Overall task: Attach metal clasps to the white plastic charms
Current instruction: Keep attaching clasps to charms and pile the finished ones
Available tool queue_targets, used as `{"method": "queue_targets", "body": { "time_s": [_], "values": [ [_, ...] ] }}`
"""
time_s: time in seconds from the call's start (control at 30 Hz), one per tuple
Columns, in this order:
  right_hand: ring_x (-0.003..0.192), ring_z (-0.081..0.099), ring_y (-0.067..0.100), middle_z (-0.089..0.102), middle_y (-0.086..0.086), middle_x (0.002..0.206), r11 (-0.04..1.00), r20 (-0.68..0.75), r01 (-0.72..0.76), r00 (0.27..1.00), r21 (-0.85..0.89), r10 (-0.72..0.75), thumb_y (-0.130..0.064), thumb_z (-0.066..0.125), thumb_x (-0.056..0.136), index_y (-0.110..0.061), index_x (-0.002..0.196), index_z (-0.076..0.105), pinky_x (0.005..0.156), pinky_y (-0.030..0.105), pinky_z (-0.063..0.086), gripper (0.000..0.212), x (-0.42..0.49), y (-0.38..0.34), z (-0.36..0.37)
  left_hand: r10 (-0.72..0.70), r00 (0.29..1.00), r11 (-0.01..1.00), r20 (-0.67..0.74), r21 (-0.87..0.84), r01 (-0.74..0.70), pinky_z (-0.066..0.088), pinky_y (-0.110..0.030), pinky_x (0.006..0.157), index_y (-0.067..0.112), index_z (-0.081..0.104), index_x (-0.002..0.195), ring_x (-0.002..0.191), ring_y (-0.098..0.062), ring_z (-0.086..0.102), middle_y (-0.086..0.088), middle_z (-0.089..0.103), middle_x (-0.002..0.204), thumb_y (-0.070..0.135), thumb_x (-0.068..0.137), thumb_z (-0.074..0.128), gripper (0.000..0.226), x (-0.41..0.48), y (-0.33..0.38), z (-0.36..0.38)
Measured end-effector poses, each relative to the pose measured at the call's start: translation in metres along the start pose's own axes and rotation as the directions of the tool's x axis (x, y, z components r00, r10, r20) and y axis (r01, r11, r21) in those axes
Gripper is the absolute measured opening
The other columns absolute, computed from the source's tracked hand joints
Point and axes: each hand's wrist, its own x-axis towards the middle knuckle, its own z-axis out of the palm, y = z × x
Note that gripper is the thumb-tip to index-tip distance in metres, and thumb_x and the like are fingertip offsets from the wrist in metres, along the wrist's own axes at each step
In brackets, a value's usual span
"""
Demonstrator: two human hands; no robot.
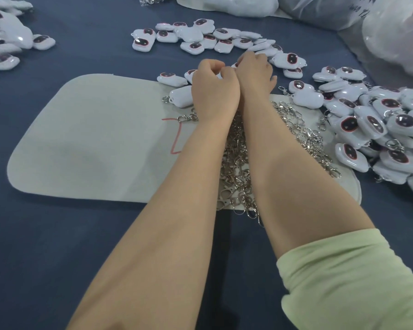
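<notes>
The left hand [212, 84] and right hand [255, 72] touch, fingers curled (I cannot tell what either grip holds). Shiny silver metal clasps [293, 125] lie heaped under the arms on a flat pale grey mat [93, 139]. White plastic charms with dark round faces [196, 36] lie just past the hands on the dark blue table [81, 234].

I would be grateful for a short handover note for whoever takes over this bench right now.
Hands: left hand and right hand meet at the far edge of the white mat, fingers curled; what they hold is hidden.
Things: loose clasps heaped on the mat under the forearms; row of charms beyond the hands, no clasps showing.
Done: right-side pile of charms, several showing clasps.
Left: the far row, it seems.
</notes>
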Motion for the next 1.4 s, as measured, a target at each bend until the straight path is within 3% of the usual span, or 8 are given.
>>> {"method": "queue_targets", "body": {
  "time_s": [0.13, 0.57, 0.73, 0.87, 1.03, 1.13, 1.23, 1.4],
  "values": [
    [0.143, 0.017, 0.026, 0.026, 0.004, 0.152, 0.997, 0.136, 0.034, 0.99, -0.075, -0.023, -0.032, 0.033, 0.096, -0.022, 0.139, 0.039, 0.114, 0.057, 0.008, 0.044, -0.002, 0.005, 0.003, 0.004, 1.0, 1.0, -0.002, 0.0, -0.004, 0.037, -0.018, 0.073, 0.011, 0.058, 0.108, 0.092, -0.011, 0.051, -0.001, 0.059, 0.11, 0.012, 0.092, 0.046, 0.019, 0.0, 0.0, 0.001],
    [0.123, 0.045, 0.027, 0.051, 0.007, 0.13, 0.997, 0.049, 0.008, 0.999, 0.075, -0.012, -0.03, 0.046, 0.093, -0.017, 0.12, 0.049, 0.104, 0.043, 0.036, 0.031, -0.017, 0.004, -0.008, -0.012, 1.0, 1.0, 0.022, 0.003, 0.012, 0.052, -0.04, 0.085, 0.015, 0.055, 0.099, 0.094, -0.022, 0.061, 0.005, 0.057, 0.095, 0.011, 0.091, 0.047, 0.012, -0.003, 0.002, 0.0],
    [0.112, 0.052, 0.024, 0.058, 0.007, 0.12, 0.982, 0.001, 0.041, 0.999, 0.185, -0.042, -0.023, 0.05, 0.09, -0.014, 0.117, 0.052, 0.081, 0.027, 0.038, 0.028, -0.023, 0.005, -0.014, -0.023, 1.0, 0.998, 0.003, -0.051, 0.023, 0.046, -0.028, 0.087, 0.01, 0.058, 0.1, 0.09, -0.015, 0.055, 0.004, 0.059, 0.093, 0.009, 0.091, 0.048, 0.014, -0.003, 0.005, -0.004],
    [0.106, 0.057, 0.02, 0.061, 0.002, 0.114, 0.923, -0.026, 0.073, 0.997, 0.378, -0.068, -0.03, 0.055, 0.09, -0.015, 0.115, 0.056, 0.088, 0.031, 0.048, 0.029, -0.032, 0.008, -0.022, -0.047, 0.999, 0.996, -0.001, -0.075, 0.047, 0.046, -0.032, 0.09, 0.015, 0.053, 0.092, 0.093, -0.018, 0.056, 0.009, 0.054, 0.083, 0.009, 0.091, 0.048, 0.009, -0.004, 0.007, -0.009],
    [0.108, 0.058, 0.01, 0.06, -0.003, 0.121, 0.796, 0.046, 0.15, 0.975, 0.586, -0.218, -0.015, 0.064, 0.085, -0.015, 0.124, 0.05, 0.087, 0.026, 0.051, 0.041, -0.053, 0.013, -0.037, -0.154, 0.985, 0.979, 0.075, -0.125, 0.162, 0.051, -0.044, 0.093, 0.018, 0.049, 0.085, 0.101, -0.031, 0.064, -0.013, 0.066, 0.103, 0.022, 0.094, 0.049, 0.01, -0.006, 0.005, -0.017],
    [0.104, 0.059, 0.006, 0.059, -0.002, 0.126, 0.774, 0.098, 0.206, 0.94, 0.599, -0.326, -0.005, 0.057, 0.085, -0.015, 0.132, 0.044, 0.084, 0.019, 0.049, 0.05, -0.067, 0.016, -0.042, -0.172, 0.981, 0.976, 0.091, -0.121, 0.182, 0.051, -0.044, 0.093, 0.009, 0.055, 0.103, 0.104, -0.033, 0.063, -0.019, 0.065, 0.11, 0.033, 0.093, 0.056, 0.026, -0.012, 0.004, -0.021],
    [0.104, 0.055, 0.0, 0.054, -0.001, 0.134, 0.781, 0.157, 0.221, 0.913, 0.585, -0.376, -0.006, 0.057, 0.086, -0.02, 0.139, 0.037, 0.082, 0.006, 0.045, 0.058, -0.074, 0.018, -0.045, -0.149, 0.986, 0.98, 0.075, -0.12, 0.157, 0.053, -0.042, 0.09, 0.014, 0.053, 0.101, 0.097, -0.031, 0.066, -0.015, 0.066, 0.105, 0.022, 0.091, 0.059, 0.014, -0.015, 0.002, -0.026],
    [0.099, 0.06, 0.011, 0.061, -0.001, 0.119, 0.837, 0.133, 0.139, 0.961, 0.53, -0.243, -0.009, 0.05, 0.088, -0.019, 0.133, 0.044, 0.068, 0.015, 0.043, 0.047, -0.074, 0.022, -0.053, -0.153, 0.988, 0.958, 0.034, -0.242, 0.157, 0.054, -0.034, 0.07, 0.019, 0.052, 0.1, 0.064, -0.02, 0.061, -0.004, 0.061, 0.084, 0.012, 0.091, 0.055, 0.011, -0.017, -0.001, -0.035]
  ]
}}
